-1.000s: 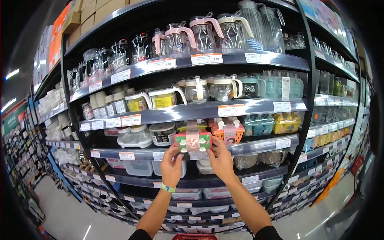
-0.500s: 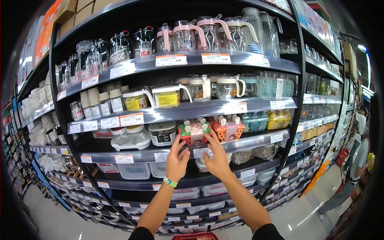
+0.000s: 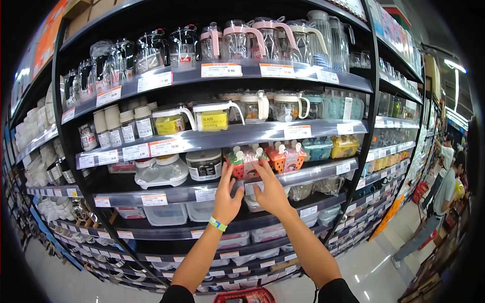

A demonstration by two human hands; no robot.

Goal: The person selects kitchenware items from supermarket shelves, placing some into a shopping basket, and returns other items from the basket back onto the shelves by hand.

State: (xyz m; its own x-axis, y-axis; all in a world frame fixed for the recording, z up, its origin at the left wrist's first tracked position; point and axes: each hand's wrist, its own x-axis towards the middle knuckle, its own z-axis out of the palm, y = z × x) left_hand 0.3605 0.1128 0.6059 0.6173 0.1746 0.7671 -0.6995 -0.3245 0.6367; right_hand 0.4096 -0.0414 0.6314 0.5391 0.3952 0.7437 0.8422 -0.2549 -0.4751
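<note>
A red and green strawberry-patterned box [image 3: 248, 166] with a paper label and pale clips on top sits on the middle shelf. My left hand [image 3: 227, 201] is at its left side, fingers stretched up and thumb apart. From the right, my right hand [image 3: 272, 193] reaches over the box's edge with its fingers extended and spread. The fingertips appear to touch the box, though how firmly they press cannot be made out. Just right of it stands an orange box [image 3: 286, 157] of similar shape, with teal [image 3: 317, 148] and yellow [image 3: 345, 146] boxes further along.
A white-lidded container [image 3: 204, 165] stands left of the boxes. The shelf edge with price tags [image 3: 205, 195] runs below my hands. Glass pitchers [image 3: 241, 43] fill the top shelf. A red basket [image 3: 244, 295] is at the bottom. One person [image 3: 437, 202] stands in the aisle.
My view has shifted slightly, with the aisle on the right showing more. Both hands stay at the strawberry-patterned box, the right fingers a little further over it. The box has not left the shelf.
</note>
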